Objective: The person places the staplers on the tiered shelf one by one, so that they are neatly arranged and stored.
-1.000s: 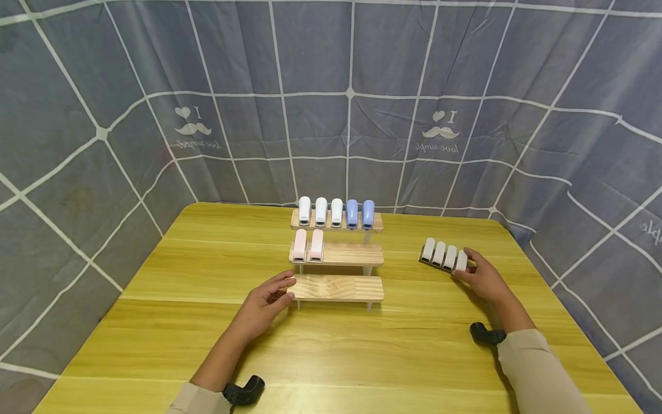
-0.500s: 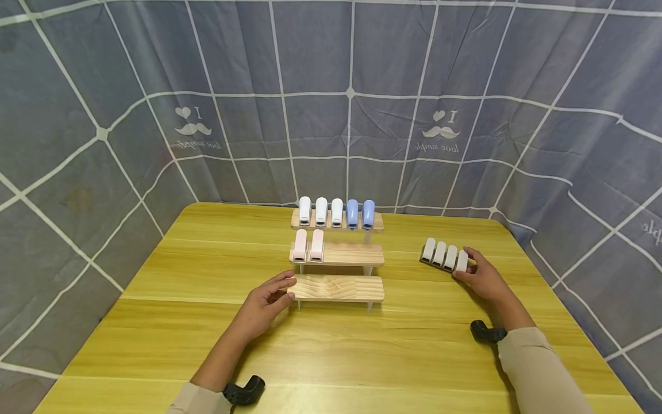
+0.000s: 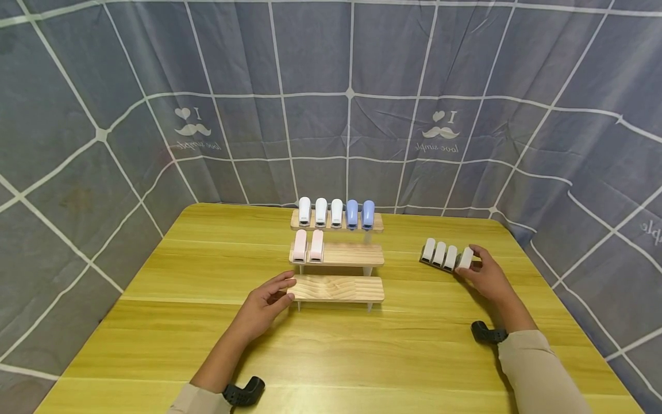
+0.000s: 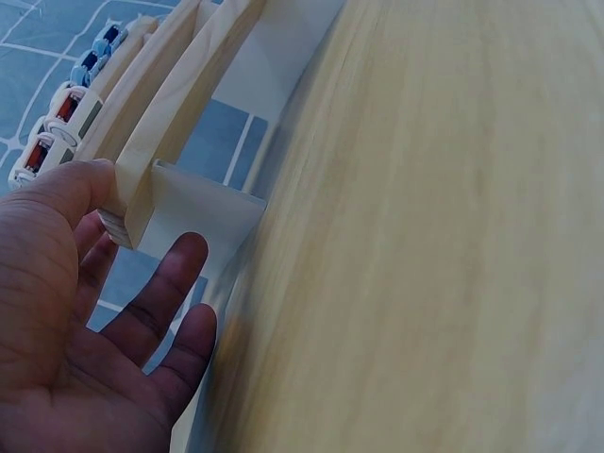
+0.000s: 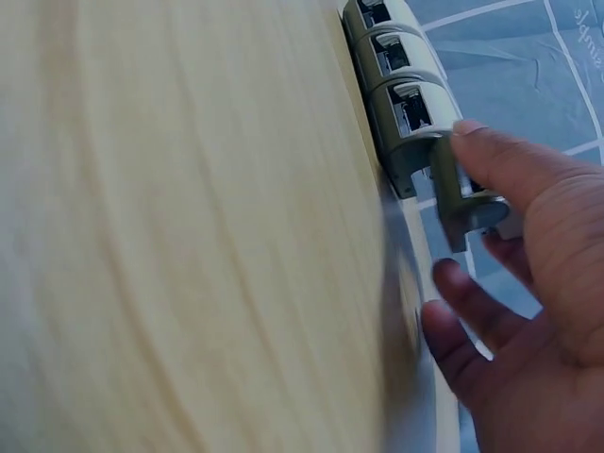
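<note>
At the right, my right hand (image 3: 488, 276) pinches a small grey-white stapler (image 3: 465, 258) between thumb and fingers. In the right wrist view this stapler (image 5: 458, 193) is tilted away from the row of like staplers (image 5: 392, 57) beside it. At the left end of the lowest wooden step (image 3: 336, 288), my left hand (image 3: 262, 307) grips the board, thumb at the near edge and a finger at the far one. The left wrist view has the thumb (image 4: 80, 189) against the board's end, with the other fingers spread below.
On the stand's middle step (image 3: 357, 254) are two pink staplers (image 3: 308, 246) at the left. White staplers (image 3: 320, 212) and two blue staplers (image 3: 360, 214) line the top step. A grey checked curtain (image 3: 320, 132) surrounds the wooden table (image 3: 351, 351).
My right hand has lifted the end stapler slightly and tilted it rightward, parting it from the row. The left hand stays at the lowest step.
</note>
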Demonstrator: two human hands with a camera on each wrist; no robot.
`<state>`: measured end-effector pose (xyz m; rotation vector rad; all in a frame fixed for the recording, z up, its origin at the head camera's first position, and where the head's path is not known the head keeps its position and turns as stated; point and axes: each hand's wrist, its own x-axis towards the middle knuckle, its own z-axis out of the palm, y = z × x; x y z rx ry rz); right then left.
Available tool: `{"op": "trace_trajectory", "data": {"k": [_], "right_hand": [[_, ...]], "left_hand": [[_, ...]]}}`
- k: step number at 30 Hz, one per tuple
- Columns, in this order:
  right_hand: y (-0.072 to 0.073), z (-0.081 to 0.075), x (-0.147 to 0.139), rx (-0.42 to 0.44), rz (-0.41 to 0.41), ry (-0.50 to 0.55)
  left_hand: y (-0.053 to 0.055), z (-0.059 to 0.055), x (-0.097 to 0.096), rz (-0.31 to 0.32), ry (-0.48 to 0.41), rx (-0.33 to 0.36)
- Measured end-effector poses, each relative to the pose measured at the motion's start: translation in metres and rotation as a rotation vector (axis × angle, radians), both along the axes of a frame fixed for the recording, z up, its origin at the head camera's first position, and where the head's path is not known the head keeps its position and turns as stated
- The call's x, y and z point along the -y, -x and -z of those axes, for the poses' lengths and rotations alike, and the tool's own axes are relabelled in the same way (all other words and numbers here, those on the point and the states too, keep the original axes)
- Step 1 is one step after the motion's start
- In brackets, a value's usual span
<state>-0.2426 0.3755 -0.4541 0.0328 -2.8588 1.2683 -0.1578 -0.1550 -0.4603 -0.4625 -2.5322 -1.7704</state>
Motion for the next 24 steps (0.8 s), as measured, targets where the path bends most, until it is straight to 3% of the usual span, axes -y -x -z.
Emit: {"op": "trace_trajectory", "data": {"k": [7,15,24], "right_hand": [[-0.006,-0.008,0.002,-0.079,0.008,0.034],[-0.008,-0.015,0.013,-0.11,-0.003,0.077],[-0.014,-0.022,0.03,-0.191,-0.028,0.062]], "left_hand": [[0.0,0.0,0.0,-0.004,-0.001,0.0],[-0.001,0.0,0.0,-0.011,0.008,0.0],[0.0,0.001,0.0,-0.003,0.012,-0.004]]}}
